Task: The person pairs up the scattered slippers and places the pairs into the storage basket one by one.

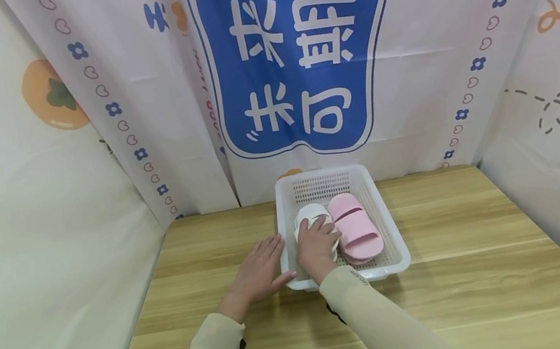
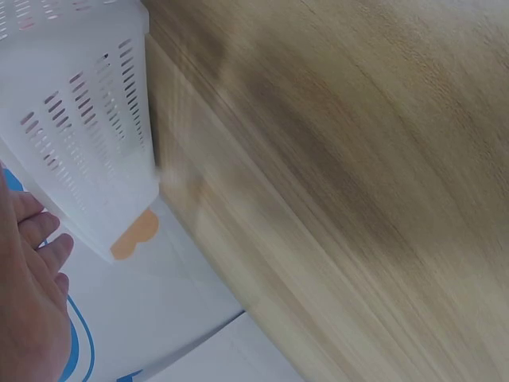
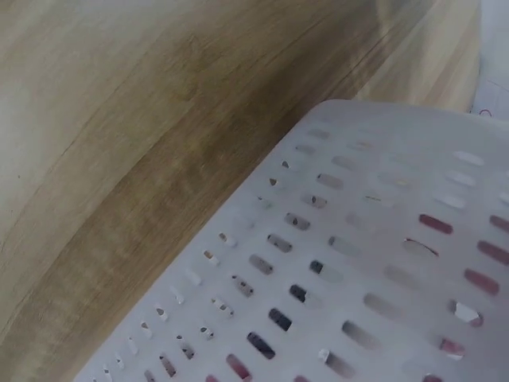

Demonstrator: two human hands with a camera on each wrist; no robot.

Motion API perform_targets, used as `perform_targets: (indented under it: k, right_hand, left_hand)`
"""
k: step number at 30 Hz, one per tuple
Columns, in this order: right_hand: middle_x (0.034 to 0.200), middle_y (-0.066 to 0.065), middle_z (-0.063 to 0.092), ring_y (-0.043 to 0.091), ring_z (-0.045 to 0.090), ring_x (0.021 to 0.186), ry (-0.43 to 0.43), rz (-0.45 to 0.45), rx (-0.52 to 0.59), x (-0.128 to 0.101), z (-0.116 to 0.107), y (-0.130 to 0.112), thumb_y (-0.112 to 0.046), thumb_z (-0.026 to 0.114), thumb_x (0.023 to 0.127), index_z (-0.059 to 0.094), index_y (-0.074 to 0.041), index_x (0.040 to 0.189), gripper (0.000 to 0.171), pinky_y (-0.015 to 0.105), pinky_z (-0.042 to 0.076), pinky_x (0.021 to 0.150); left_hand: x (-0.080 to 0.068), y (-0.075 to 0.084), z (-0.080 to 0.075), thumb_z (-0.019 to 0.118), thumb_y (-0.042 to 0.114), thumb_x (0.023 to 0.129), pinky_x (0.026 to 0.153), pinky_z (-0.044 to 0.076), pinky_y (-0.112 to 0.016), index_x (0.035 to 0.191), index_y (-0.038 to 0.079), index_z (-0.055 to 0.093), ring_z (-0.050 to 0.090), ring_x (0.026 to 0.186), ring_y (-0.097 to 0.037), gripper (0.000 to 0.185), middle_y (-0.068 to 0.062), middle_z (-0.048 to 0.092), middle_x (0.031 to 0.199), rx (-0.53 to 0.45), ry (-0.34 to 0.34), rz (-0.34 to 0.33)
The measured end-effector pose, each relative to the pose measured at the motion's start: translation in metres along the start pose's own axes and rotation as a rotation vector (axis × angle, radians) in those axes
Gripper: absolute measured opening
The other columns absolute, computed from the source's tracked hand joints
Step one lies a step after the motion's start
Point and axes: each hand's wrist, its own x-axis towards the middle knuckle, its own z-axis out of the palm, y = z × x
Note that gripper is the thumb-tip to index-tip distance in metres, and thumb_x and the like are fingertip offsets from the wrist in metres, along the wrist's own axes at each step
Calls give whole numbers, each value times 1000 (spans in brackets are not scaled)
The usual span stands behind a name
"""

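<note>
A white slatted plastic basket (image 1: 392, 236) stands on the table near the back wall. Inside it, on the left, are white slippers (image 1: 311, 210). A pair of pink slippers (image 1: 357, 226) lies on the right side. My right hand (image 1: 319, 245) reaches in over the front rim and holds the white slippers from above, its bent fingers covering much of them. My left hand (image 1: 258, 270) rests at the basket's left rim with fingers straight and thumb apart, holding nothing. The right wrist view shows only the basket's perforated wall (image 3: 374, 278), with the hand out of sight.
The wood-grain table (image 1: 477, 289) extends on both sides of the basket. A printed cloth (image 1: 177, 124) with a blue panel hangs right behind it. Pale cloth walls (image 1: 40, 270) close off the left and right.
</note>
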Motion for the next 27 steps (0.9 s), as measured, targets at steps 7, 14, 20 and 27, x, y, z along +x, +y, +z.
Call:
perform_targets:
  k: [7,14,20,27]
  right_hand:
    - [146,36,30,56,38,125,-36,-5,32,-3,0,-1,-32,65,86,34,-8,150,75,68,38,96]
    - [147,37,27,57,36,127,-39,-15,62,-5,1,0,-30,69,84,34,-8,150,78,68,38,96]
    - [149,37,23,57,33,129,-65,-10,103,-3,4,1,-28,69,85,31,-7,151,80,68,35,98]
    - [149,37,24,57,33,129,-71,-18,118,-4,4,2,-27,70,84,32,-7,151,79,68,35,98]
  left_hand:
    - [0,0,0,46,55,97,116,20,-47,146,-5,35,32,139,-36,79,-21,33,152,4,4,11]
    - [0,0,0,45,55,97,116,19,-46,146,-5,35,32,139,-36,79,-21,32,152,2,1,5]
    - [0,1,0,45,55,97,116,20,-47,147,-5,34,32,139,-36,78,-21,33,152,-1,-2,0]
    - [0,2,-1,46,54,97,116,19,-47,147,-5,34,30,140,-35,78,-20,32,153,-9,-5,-6]
